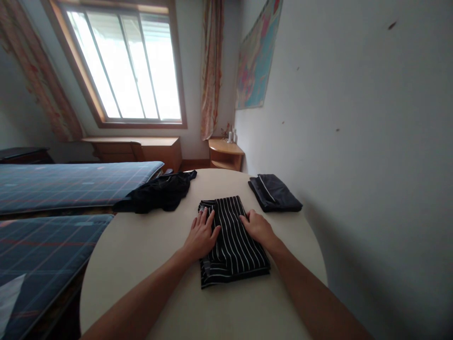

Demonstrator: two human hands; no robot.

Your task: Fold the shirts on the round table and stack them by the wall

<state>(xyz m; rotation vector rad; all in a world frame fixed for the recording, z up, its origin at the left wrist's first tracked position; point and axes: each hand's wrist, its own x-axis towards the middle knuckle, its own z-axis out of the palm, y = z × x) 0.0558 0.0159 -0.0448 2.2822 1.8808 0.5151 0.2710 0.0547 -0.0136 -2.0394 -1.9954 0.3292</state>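
Observation:
A folded black garment with white stripes (233, 241) lies on the round cream table (141, 283) in front of me. My left hand (203, 233) rests flat on its left side, fingers spread. At the right edge, my right hand (260, 229) has its thumb on top of the cloth and its other fingers curled by the side, pinching that edge. The fingertips of the right hand are partly hidden. Whether the garment is a shirt or something else, I cannot tell.
A folded dark garment (278, 193) sits at the table's back right, by the white wall (371, 179). Loose black clothing (159, 191) lies at the back left, beside beds with blue plaid mattresses (71, 184). A corner shelf (226, 147) stands beyond the table.

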